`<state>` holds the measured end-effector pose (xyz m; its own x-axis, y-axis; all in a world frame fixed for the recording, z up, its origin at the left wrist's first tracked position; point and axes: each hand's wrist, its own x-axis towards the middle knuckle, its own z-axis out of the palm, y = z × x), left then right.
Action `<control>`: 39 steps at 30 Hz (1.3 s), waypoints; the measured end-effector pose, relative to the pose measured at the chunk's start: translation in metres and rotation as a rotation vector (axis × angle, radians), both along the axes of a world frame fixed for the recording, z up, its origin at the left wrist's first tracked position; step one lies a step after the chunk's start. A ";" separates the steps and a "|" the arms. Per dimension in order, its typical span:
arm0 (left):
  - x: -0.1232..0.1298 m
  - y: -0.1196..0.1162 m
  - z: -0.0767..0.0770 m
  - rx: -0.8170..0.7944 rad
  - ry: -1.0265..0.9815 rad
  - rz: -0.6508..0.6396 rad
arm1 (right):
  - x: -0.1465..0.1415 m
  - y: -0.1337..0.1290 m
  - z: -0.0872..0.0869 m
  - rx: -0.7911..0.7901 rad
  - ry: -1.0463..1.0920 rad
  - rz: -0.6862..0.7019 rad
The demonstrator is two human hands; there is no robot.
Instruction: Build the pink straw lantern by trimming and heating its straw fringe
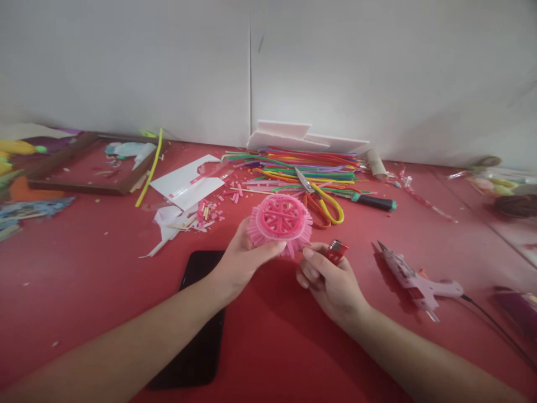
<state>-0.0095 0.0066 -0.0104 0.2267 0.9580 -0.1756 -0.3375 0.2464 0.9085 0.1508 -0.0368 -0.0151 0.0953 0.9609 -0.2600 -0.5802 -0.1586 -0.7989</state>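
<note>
Bare forearms (168,327) angled inward
Left hand (251,254) gripping, thumb (271,252) stretched inward; right hand (331,282) clenched, fingers (309,273) curled under.

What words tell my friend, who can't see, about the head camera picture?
A person's left hand holds a round, fringed pink craft piece while the right hand holds a small red lighter, above a red table. Behind them lie yellow-and-orange-handled metal scissors and thin multicoloured strips; a pale pink glue gun lies to the right.
</note>
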 end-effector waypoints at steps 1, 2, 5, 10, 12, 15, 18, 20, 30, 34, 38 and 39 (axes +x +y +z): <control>0.000 0.000 -0.002 0.004 0.008 0.002 | 0.000 0.000 0.000 -0.014 0.003 -0.003; 0.000 0.001 -0.004 0.007 0.015 0.004 | 0.000 0.000 0.000 -0.029 0.006 -0.008; 0.000 0.001 -0.008 0.002 0.030 0.029 | 0.000 0.000 0.000 -0.088 0.028 -0.017; 0.001 0.001 -0.008 0.055 0.030 0.069 | 0.002 0.001 0.001 -0.177 0.138 0.075; 0.001 0.001 -0.007 0.090 0.026 0.062 | 0.003 0.002 0.002 -0.181 0.182 0.119; 0.001 0.001 -0.005 0.126 0.042 0.053 | 0.005 0.003 0.002 -0.169 0.217 0.157; 0.001 0.001 -0.004 0.158 0.059 0.047 | 0.005 0.003 0.002 -0.167 0.243 0.173; 0.001 0.001 -0.005 0.180 0.075 0.047 | 0.006 0.003 0.002 -0.178 0.261 0.182; 0.000 0.000 -0.005 0.226 0.133 0.074 | 0.008 0.005 0.004 -0.208 0.304 0.205; 0.001 0.001 -0.004 0.180 0.143 0.116 | 0.008 0.006 0.006 -0.184 0.228 0.221; 0.000 0.003 -0.005 0.075 0.077 0.201 | 0.018 0.004 0.007 -0.158 -0.140 0.232; 0.000 0.003 -0.005 0.037 0.023 0.196 | 0.022 0.003 0.006 -0.124 -0.314 0.218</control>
